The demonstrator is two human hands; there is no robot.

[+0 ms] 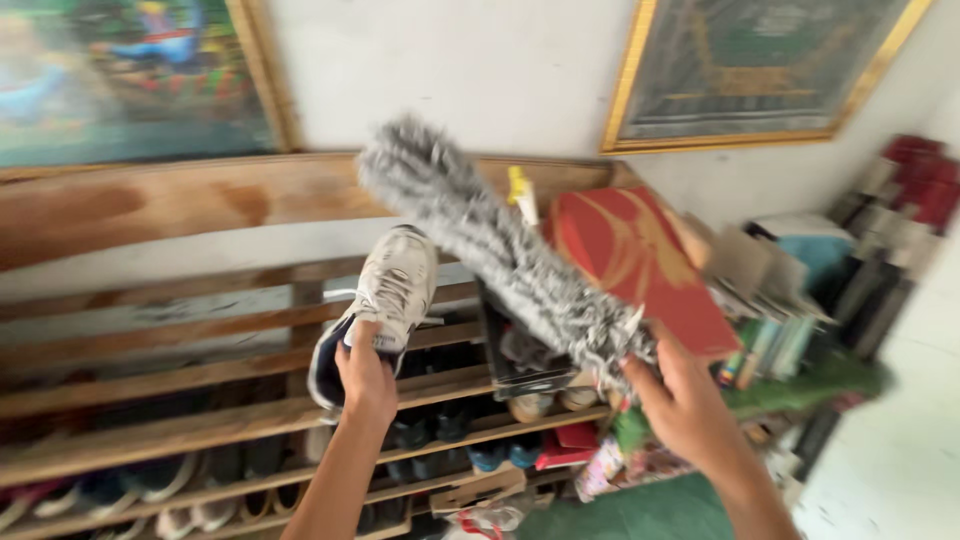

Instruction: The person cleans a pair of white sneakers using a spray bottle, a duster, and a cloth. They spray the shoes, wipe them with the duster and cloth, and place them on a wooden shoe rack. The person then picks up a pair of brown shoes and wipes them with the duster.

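The left hand point(366, 378) has its fingers closed on the heel of a white sneaker point(385, 305), lifted before a slatted wooden shoe rack point(150, 385). The right hand point(683, 405) grips a fluffy grey duster point(500, 250), its head angled above the shoe. A flat red box point(645, 265) leans just behind the duster.

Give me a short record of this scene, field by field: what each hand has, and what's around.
left hand: grips a white sneaker by its heel, toe pointing up
right hand: holds a grey fluffy duster by its lower end
duster position: slants up beside the sneaker; contact unclear
shelf: wooden slatted shoe rack, shoes on lower rows
right side: red box, stacked books
wall: two gold-framed pictures
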